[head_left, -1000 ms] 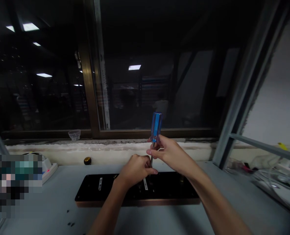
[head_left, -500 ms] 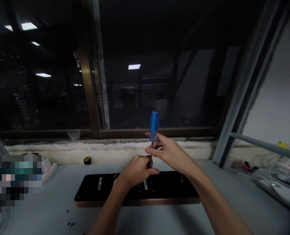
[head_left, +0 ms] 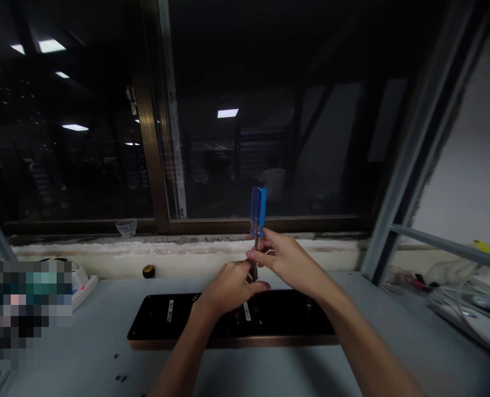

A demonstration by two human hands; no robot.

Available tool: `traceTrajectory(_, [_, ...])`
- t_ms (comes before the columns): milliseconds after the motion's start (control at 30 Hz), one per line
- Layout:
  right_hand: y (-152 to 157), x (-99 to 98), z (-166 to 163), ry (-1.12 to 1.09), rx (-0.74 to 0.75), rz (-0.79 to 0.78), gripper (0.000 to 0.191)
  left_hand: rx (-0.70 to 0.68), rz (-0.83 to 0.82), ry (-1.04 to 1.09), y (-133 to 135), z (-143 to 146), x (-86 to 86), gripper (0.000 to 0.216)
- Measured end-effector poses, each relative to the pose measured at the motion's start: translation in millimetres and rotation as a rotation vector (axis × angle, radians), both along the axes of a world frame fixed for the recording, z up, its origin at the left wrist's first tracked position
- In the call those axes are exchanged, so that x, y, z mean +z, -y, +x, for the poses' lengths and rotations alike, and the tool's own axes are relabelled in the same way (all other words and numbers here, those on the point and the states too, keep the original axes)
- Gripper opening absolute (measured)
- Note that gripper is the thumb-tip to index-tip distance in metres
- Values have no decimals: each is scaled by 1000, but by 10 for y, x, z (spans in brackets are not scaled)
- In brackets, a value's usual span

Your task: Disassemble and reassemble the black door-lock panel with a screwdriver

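A blue-handled screwdriver (head_left: 257, 210) stands almost upright over a long black panel (head_left: 166, 325) with a copper-coloured edge, lying flat on the grey table. My right hand (head_left: 284, 262) is closed round the lower end of the handle and the top of the shaft. My left hand (head_left: 228, 288) is pinched round the lower shaft just above the panel's middle, hiding the tip. A small white label (head_left: 246, 311) shows on the panel under my left hand.
A dark window with a brown frame (head_left: 149, 143) stands behind a rough white sill. On the sill sits a clear plastic cup (head_left: 126, 227); a small brass knob (head_left: 148, 271) lies below it. Cables and clutter (head_left: 464, 298) lie right. Small dark specks (head_left: 120, 378) dot the table front.
The screwdriver handle has tipped slightly left and now stands more upright. Both hands stay in place on it over the panel.
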State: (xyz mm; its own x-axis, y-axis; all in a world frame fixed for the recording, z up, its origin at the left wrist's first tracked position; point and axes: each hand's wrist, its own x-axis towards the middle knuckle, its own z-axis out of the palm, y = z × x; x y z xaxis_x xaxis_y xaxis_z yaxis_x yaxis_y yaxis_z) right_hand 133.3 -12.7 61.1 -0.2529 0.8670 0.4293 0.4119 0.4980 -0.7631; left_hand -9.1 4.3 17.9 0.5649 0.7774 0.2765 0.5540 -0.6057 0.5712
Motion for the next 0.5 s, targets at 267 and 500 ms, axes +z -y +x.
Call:
traceTrajectory(267, [-16,-20,27,-195,212,-135,44,-112,-220,198,-56,-90,7,7])
traceTrajectory(500, [-29,-8,36,-16,-38,-56,23,47,-19,15,13,-10,79,16])
